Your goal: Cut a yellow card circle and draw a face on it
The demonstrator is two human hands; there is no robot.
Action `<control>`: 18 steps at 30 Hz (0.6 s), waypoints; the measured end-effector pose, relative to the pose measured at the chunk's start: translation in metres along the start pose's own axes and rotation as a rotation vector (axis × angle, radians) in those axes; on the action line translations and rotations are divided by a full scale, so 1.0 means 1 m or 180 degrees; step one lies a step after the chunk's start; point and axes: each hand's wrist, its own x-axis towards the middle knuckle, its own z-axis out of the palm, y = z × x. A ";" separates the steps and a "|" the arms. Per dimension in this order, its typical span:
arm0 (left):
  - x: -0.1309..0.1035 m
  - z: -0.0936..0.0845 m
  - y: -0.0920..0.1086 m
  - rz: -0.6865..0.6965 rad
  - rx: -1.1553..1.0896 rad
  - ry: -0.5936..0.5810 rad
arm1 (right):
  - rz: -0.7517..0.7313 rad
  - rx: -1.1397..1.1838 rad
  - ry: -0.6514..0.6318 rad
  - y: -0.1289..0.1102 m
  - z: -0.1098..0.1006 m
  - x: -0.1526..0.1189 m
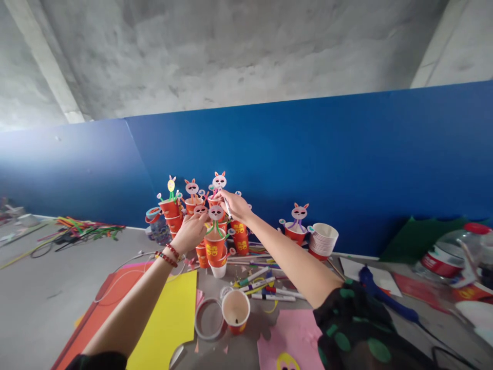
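Both hands reach forward into a cluster of stacked red paper cups topped with rabbit-face cutouts. My right hand (235, 206) is closed around a white marker pen (227, 207), near the rabbit face (219, 181) at the back. My left hand (189, 232), with red bead bracelets (172, 254) on its wrist, is bent over the cups, fingertips beside a rabbit face (201, 210); what they grip is hidden. In front stands a red paper cup (214, 249) with yellow characters, bearing another rabbit face (216, 212) on green pipe-cleaner limbs.
Nearer lie several markers (273, 297), a tape roll (209, 318), an upright paper cup (236, 311), yellow card (169, 318) and pink paper (288, 334). To the right are stacked cups (323, 239), a blue glue gun (385, 295) and a plastic bottle (450, 252). A blue panel (308, 154) stands behind.
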 end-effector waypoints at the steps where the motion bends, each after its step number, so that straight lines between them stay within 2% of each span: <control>1: 0.001 0.000 -0.001 0.0024 0.0044 -0.0043 | -0.0007 0.0014 0.0007 0.000 0.000 0.000; 18: 0.006 0.002 -0.005 0.0331 0.0307 -0.0214 | -0.0036 0.0096 0.0062 0.003 -0.007 0.006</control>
